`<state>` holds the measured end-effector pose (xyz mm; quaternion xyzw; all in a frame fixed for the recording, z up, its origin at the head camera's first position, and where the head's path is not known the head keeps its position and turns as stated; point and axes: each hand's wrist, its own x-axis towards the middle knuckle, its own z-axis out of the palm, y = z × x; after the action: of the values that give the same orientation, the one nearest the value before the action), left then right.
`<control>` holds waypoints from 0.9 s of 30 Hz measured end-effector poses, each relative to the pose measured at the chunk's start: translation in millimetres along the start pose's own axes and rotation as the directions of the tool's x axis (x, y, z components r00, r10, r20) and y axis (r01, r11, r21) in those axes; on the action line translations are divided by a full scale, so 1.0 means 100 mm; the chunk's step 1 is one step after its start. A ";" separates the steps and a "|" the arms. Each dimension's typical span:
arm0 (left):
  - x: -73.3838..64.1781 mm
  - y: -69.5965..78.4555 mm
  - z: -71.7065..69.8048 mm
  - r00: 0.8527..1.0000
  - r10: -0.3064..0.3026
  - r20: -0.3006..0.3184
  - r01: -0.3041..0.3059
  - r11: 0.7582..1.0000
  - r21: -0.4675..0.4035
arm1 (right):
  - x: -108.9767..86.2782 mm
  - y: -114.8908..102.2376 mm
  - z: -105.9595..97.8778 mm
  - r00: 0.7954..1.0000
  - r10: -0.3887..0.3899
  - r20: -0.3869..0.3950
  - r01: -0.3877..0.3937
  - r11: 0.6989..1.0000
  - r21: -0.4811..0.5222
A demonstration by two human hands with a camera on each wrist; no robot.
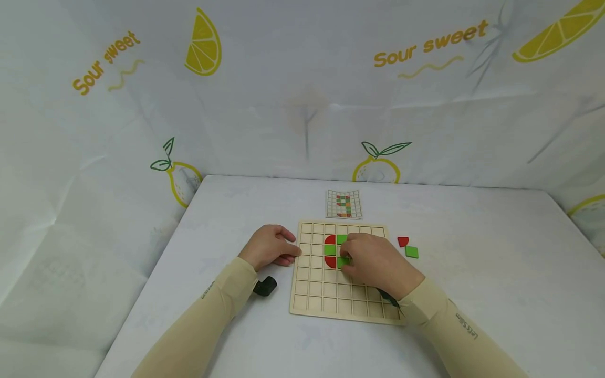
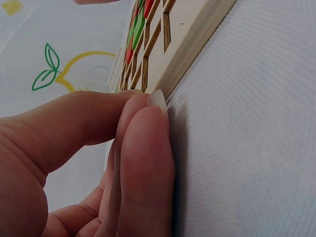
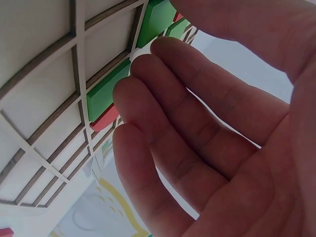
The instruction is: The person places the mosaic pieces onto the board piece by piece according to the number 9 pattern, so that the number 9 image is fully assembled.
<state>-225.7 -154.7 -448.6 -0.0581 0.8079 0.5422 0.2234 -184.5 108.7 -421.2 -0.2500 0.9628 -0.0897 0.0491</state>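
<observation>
My left hand (image 1: pixel 269 247) is at the left edge of a wooden grid board (image 1: pixel 307 302), its fingertips at the rim. In the left wrist view the bunched fingertips (image 2: pixel 148 133) meet the board's side edge (image 2: pixel 190 52). Over the board's middle reaches my right hand (image 1: pixel 373 262), palm down, with fingertips at the green tiles. The right wrist view shows its fingers bent slightly and side by side, and the thumb tip beside a green square tile (image 3: pixel 154 22). Red rounded tiles (image 1: pixel 330 261) and green square tiles (image 1: pixel 330 250) sit in the grid, partly covered by this hand.
Behind the board lies a printed pattern card (image 1: pixel 331 210) with a red, green and orange design. Right of the board rest a loose red rounded tile (image 1: pixel 403 241) and a loose green square tile (image 1: pixel 412 252). A lemon-print cloth (image 1: pixel 283 131) hangs behind the white table (image 1: pixel 472 262).
</observation>
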 end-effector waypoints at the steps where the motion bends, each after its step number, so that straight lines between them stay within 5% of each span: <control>1: 0.00 0.00 0.00 1.000 0.001 0.001 -0.001 1.000 0.000 | 0.00 0.00 0.00 1.000 0.002 0.000 -0.002 1.000 0.001; 21: -0.01 0.02 0.03 1.000 0.001 0.007 -0.001 1.000 0.004 | -0.03 0.02 0.00 1.000 0.006 -0.003 -0.006 1.000 -0.001; 27: -0.02 0.01 0.00 1.000 -0.012 -0.008 0.012 1.000 0.013 | -0.11 0.17 -0.11 0.997 0.076 -0.008 -0.076 0.996 0.047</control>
<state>-224.7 -154.0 -446.9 -0.0636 0.8120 0.5352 0.2239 -184.5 130.4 -413.6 -0.2116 0.9695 -0.1115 0.0538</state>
